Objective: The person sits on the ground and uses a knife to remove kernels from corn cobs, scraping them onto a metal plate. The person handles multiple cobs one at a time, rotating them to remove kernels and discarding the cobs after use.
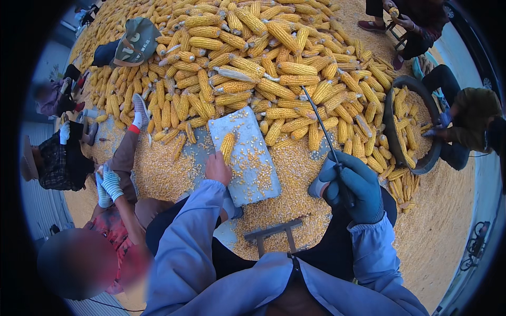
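My bare left hand [218,168] grips the lower end of a yellow corn cob [228,145], which stands tilted over a pale rectangular block [255,158]. Loose kernels are scattered across the block's top. A teal work glove covers my right hand [354,183], which is closed around the dark handle of a long thin metal rod, perhaps a screwdriver [319,118]. The rod points up and away, its tip in front of the heaped corn cobs [276,67]. My right hand is apart from the block, above my right knee.
A low stool or frame [272,233] stands between my legs among loose kernels [292,213]. A cloth bag [136,41] lies on the heap. At right, a person handles cobs at a wide dark basin [433,158]. Another person in striped gloves [112,183] sits close at left; others sit around.
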`<state>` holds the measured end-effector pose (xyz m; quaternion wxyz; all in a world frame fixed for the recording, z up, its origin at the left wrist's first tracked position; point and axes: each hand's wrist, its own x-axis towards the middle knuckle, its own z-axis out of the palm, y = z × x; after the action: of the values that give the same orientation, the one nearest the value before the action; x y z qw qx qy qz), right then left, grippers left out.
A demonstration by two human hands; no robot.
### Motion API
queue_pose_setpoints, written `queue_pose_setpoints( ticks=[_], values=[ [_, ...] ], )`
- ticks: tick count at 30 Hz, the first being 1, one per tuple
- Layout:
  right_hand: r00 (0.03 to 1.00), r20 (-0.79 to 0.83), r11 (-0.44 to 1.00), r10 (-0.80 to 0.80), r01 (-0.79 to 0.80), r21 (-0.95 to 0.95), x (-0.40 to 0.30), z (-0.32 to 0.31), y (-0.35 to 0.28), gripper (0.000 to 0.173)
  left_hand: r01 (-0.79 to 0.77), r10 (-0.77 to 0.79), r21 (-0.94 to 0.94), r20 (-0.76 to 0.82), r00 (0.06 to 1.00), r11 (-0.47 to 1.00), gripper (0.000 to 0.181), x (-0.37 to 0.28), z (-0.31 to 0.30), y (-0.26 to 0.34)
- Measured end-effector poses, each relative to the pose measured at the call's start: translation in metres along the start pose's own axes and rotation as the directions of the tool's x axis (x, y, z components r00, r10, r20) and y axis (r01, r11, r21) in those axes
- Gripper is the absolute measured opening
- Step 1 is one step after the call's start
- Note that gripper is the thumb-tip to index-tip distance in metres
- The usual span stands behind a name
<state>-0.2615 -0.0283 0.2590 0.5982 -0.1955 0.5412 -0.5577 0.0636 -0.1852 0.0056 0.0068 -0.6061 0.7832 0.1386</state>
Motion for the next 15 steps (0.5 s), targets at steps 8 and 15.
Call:
queue_pose_setpoints(
  ticks=[8, 15],
  values=[
    [0.999, -0.030, 0.996, 0.041, -0.038, 0.078, -0.017, -0.010, 0.001, 0.044, -0.070, 0.071, -0.063, 0.016, 0.997, 0.996, 0.043, -0.075, 0.011, 0.040],
    [1.000, 0.023, 0.997, -0.003, 0.001, 0.072, -0.020, -0.012, -0.003, 0.049, -0.040, 0.047, -0.152, 0.040, 0.998, 0.988, 0.042, -0.117, 0.001, 0.064]
  ],
)
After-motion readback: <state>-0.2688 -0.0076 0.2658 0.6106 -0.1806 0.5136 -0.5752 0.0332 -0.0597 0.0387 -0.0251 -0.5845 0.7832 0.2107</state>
